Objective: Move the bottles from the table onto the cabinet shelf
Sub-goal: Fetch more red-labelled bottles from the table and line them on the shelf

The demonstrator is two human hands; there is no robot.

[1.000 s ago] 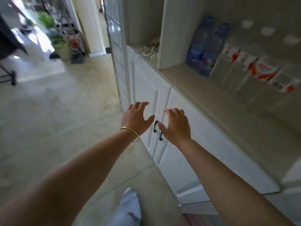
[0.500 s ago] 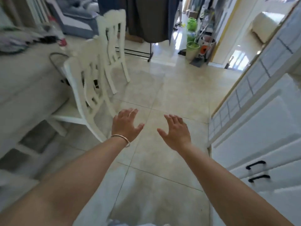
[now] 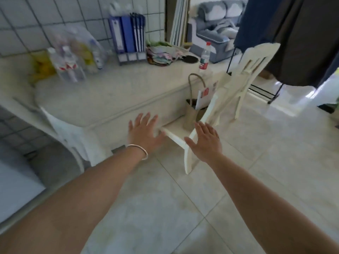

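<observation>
hands [image 3: 145,132] [image 3: 205,142] seemingly near table edge [image 3: 128,109]

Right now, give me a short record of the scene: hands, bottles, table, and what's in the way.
left hand: open, empty, bracelet on wrist
right hand: open, empty
wrapped bottles: on table, far left, blurred
single bottle: upright, table's far right end
table: ahead of both hands
chair: tucked against table, bag on its seat

Your pale worktop [image 3: 128,88] carries clear bottles [image 3: 68,67] at the far left. Blue binders [image 3: 128,36] stand behind; one red-capped bottle [image 3: 204,56] stands right.
</observation>
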